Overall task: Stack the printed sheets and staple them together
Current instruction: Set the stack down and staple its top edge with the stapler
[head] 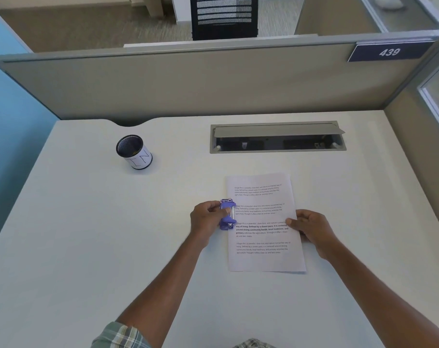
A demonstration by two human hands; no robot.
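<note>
At sheets (263, 222) left edge | left hand (204, 219) grips stapler (227, 214) | right hand (311, 228) pinches right edge

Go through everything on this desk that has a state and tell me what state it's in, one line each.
printed sheets: stacked, flat on the desk, text side up.
purple stapler: at the stack's left edge, midway along it.
left hand: gripping the stapler.
right hand: gripping the stack's right edge.
mesh cup: upright, looks empty.
cable hatch: lid open.

Left grip (205, 219) clenched, right grip (311, 228) pinching, forearms extended
</note>
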